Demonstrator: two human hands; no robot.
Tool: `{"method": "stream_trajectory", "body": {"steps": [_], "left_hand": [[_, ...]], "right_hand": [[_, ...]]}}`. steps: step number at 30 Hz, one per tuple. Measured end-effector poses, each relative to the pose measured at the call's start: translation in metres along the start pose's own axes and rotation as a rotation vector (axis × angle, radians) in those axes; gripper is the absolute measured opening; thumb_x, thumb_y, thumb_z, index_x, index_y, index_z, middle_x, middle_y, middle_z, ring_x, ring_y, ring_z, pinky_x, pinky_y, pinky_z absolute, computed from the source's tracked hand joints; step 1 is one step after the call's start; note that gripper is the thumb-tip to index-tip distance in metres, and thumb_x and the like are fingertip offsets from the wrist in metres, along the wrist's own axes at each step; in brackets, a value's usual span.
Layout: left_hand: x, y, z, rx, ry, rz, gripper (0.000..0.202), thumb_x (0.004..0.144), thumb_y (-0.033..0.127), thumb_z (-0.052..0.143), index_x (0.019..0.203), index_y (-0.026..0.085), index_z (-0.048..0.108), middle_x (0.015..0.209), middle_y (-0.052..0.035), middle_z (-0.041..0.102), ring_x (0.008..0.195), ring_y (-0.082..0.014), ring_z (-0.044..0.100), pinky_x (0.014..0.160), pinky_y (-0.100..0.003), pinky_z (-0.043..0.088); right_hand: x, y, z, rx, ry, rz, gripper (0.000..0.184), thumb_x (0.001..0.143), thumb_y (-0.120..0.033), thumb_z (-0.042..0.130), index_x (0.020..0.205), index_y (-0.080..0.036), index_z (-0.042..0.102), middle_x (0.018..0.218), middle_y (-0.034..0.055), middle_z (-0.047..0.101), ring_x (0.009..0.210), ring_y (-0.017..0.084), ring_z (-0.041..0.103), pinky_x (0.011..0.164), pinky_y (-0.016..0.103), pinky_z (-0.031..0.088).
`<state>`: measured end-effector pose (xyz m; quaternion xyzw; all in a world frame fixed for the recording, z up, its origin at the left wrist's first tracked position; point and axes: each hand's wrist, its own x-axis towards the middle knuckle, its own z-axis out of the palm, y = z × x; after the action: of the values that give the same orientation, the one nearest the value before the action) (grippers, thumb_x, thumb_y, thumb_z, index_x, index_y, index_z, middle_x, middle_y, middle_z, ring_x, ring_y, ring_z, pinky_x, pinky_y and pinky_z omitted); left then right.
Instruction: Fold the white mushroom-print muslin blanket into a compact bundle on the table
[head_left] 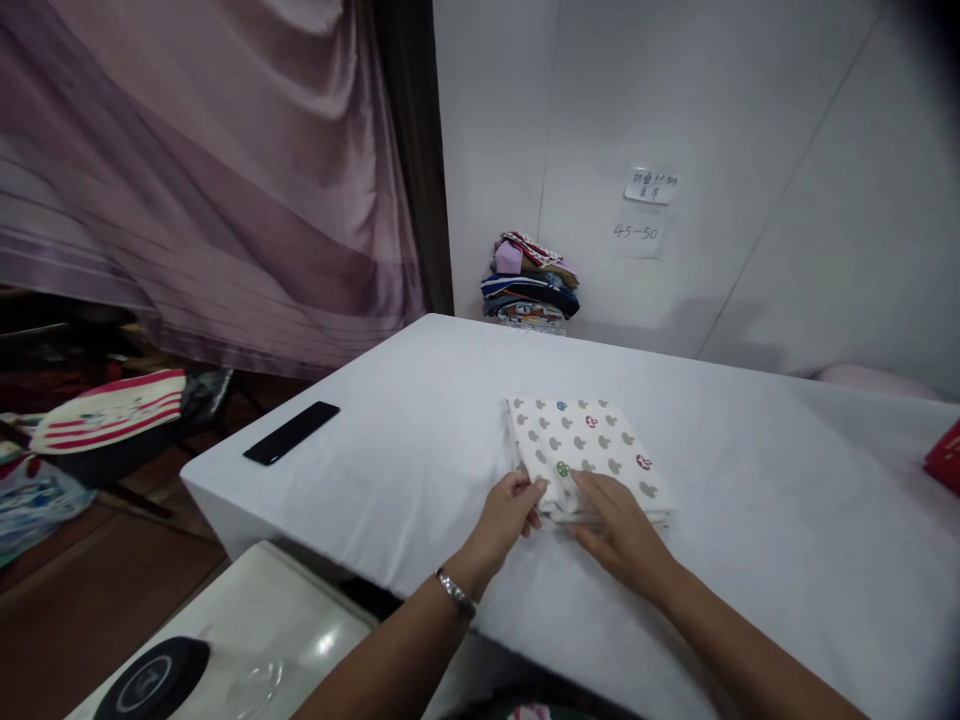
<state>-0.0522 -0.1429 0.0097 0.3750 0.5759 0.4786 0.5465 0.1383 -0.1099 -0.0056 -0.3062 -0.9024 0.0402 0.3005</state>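
A folded white cloth with grey, red, blue and green mushroom-like prints lies on the white-covered table. My left hand pinches its near left corner between thumb and fingers; a silver bracelet circles that wrist. Over the near edge, my right hand rests with its fingers stretched out on the fabric. The cloth bulges and creases between the two hands. Its lower layers are partly hidden behind my fingers.
A black phone-like slab lies near the table's left edge. Folded fabrics are stacked beyond the far edge by the wall. A white surface with a round black object stands at the lower left. Something red sits at the right edge.
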Motion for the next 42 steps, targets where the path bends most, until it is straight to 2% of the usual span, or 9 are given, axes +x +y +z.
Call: {"method": "stream_trajectory", "body": {"steps": [7, 11, 14, 18, 22, 27, 31, 34, 42], "left_hand": [[0.000, 0.000, -0.007, 0.080, 0.009, 0.052, 0.034, 0.075, 0.051, 0.054, 0.068, 0.018, 0.051, 0.047, 0.0064, 0.042, 0.043, -0.0078, 0.038, 0.046, -0.022, 0.031], [0.001, -0.003, -0.023, 0.446, 0.108, 0.216, 0.036, 0.083, 0.045, 0.042, 0.066, 0.018, 0.059, 0.062, -0.0001, 0.055, 0.060, -0.0135, 0.050, 0.059, -0.026, 0.039], [-0.002, -0.008, -0.029, 0.756, 0.164, 0.330, 0.030, 0.084, 0.041, 0.043, 0.078, 0.019, 0.063, 0.081, -0.0033, 0.062, 0.075, -0.0174, 0.055, 0.069, -0.030, 0.040], [-0.006, -0.016, -0.021, 0.997, 0.194, 0.299, 0.030, 0.081, 0.046, 0.048, 0.083, 0.018, 0.060, 0.084, -0.0060, 0.061, 0.074, -0.0200, 0.057, 0.066, -0.031, 0.040], [-0.002, -0.014, -0.011, 1.050, 0.190, 0.265, 0.033, 0.078, 0.049, 0.049, 0.076, 0.017, 0.059, 0.082, -0.0090, 0.062, 0.077, -0.0244, 0.059, 0.065, -0.033, 0.040], [0.004, -0.006, -0.008, 0.874, 0.163, 0.222, 0.016, 0.075, 0.033, 0.051, 0.071, 0.018, 0.057, 0.076, -0.0067, 0.063, 0.075, -0.0225, 0.059, 0.065, -0.031, 0.040], [0.008, -0.011, -0.004, 0.339, 0.047, 0.076, 0.011, 0.072, 0.028, 0.054, 0.070, 0.018, 0.052, 0.070, -0.0012, 0.059, 0.069, -0.0171, 0.058, 0.060, -0.027, 0.045], [0.009, -0.020, -0.001, 0.010, 0.077, -0.045, 0.016, 0.069, 0.029, 0.059, 0.071, 0.018, 0.048, 0.068, 0.0014, 0.055, 0.065, -0.0145, 0.056, 0.056, -0.026, 0.048], [0.007, -0.032, -0.003, -0.197, 0.103, -0.033, 0.036, 0.069, 0.029, 0.066, 0.098, 0.016, 0.049, 0.086, -0.0050, 0.063, 0.072, -0.0158, 0.061, 0.059, -0.026, 0.050]], "right_hand": [[0.031, -0.022, 0.033, 0.027, -0.031, 0.064, 0.069, 0.082, -0.023, 0.051, 0.144, -0.020, 0.020, 0.122, 0.0128, 0.054, 0.108, 0.027, 0.052, 0.087, 0.045, 0.047], [0.029, -0.016, 0.038, 0.045, 0.027, 0.083, 0.064, 0.082, -0.014, 0.041, 0.143, -0.021, 0.023, 0.110, 0.0105, 0.061, 0.095, 0.025, 0.058, 0.080, 0.042, 0.050], [0.027, -0.013, 0.036, 0.044, 0.066, 0.121, 0.057, 0.083, -0.016, 0.040, 0.139, -0.021, 0.031, 0.109, 0.0098, 0.062, 0.093, 0.024, 0.059, 0.077, 0.040, 0.052], [0.028, -0.011, 0.034, 0.066, 0.141, 0.115, 0.049, 0.082, -0.018, 0.043, 0.130, -0.022, 0.042, 0.109, 0.0091, 0.063, 0.095, 0.024, 0.060, 0.080, 0.041, 0.052], [0.030, -0.008, 0.033, 0.093, 0.187, 0.065, 0.042, 0.081, -0.017, 0.044, 0.123, -0.023, 0.048, 0.109, 0.0079, 0.064, 0.098, 0.023, 0.060, 0.083, 0.041, 0.051], [0.030, -0.008, 0.032, 0.109, 0.174, 0.018, 0.040, 0.083, -0.016, 0.044, 0.121, -0.025, 0.050, 0.109, 0.0069, 0.064, 0.098, 0.023, 0.061, 0.085, 0.042, 0.051], [0.030, -0.010, 0.029, 0.094, 0.184, -0.017, 0.040, 0.085, -0.015, 0.042, 0.123, -0.024, 0.047, 0.111, 0.0078, 0.063, 0.099, 0.023, 0.060, 0.086, 0.043, 0.050], [0.028, -0.012, 0.030, 0.086, 0.137, -0.062, 0.041, 0.086, -0.013, 0.040, 0.125, -0.024, 0.046, 0.113, 0.0084, 0.062, 0.102, 0.023, 0.058, 0.086, 0.042, 0.050], [0.030, -0.013, 0.027, 0.084, 0.138, -0.101, 0.046, 0.084, -0.008, 0.037, 0.127, -0.020, 0.044, 0.115, 0.0105, 0.059, 0.105, 0.022, 0.054, 0.088, 0.042, 0.047]]}}
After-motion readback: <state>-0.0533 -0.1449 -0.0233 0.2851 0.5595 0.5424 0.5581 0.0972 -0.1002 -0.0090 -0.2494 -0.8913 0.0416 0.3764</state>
